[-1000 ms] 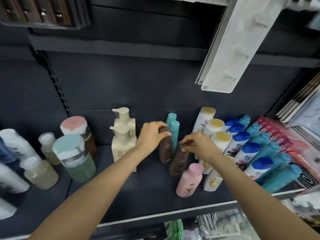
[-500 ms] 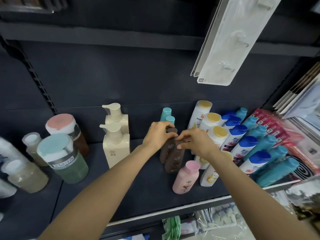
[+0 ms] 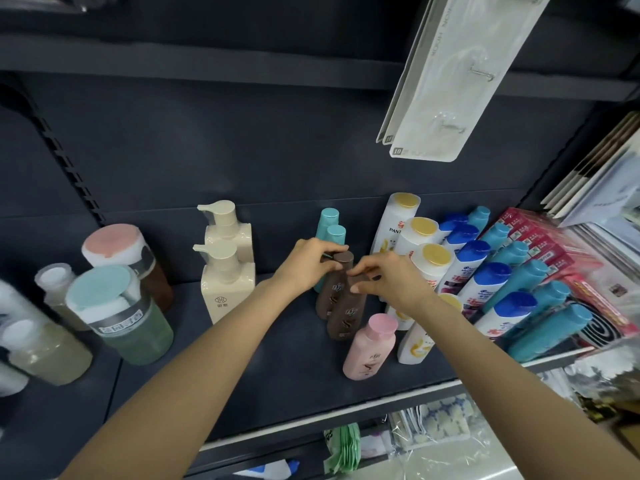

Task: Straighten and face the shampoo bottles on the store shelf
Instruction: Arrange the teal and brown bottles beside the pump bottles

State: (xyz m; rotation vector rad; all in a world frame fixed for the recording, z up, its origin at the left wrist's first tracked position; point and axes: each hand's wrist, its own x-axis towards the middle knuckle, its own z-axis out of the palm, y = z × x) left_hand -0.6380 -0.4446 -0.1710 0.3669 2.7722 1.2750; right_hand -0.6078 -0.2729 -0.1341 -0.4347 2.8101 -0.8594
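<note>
Shelf (image 3: 277,375): dark board with a pale front edge, carrying all the bottles; a dark back panel rises behind it.
Hanging packs (image 3: 450,81): white hook cards dangling at upper right, above the bottles.
Red packets (image 3: 540,244): stacked at the far right of the shelf, behind the teal row.
Jars (image 3: 131,320): wide jars at left, one with a teal top in front, one with a pink top behind it, smaller pale ones beside them.
Pump bottles (image 3: 227,282): two cream ones, one behind the other, upright, left of the hands.
White bottles (image 3: 429,261): a yellow-capped row running front to back, just right of the hands.
Blue-capped bottles (image 3: 485,282): white row next to the yellow-capped one.
Teal bottles (image 3: 540,306): leaning row at the far right of the shampoo group.
Brown bottles (image 3: 343,306): two, touching each other, mid-shelf, labels facing out, both tilted back.
Pink bottle (image 3: 370,348): alone, in front of the brown pair, near the shelf edge.
Small teal bottles (image 3: 329,223): two, behind the brown pair.
Left hand (image 3: 311,265): fingers curled round the top of the rear brown bottle.
Right hand (image 3: 388,278): fingertips pinching the cap of the front brown bottle, close beside the left hand.
</note>
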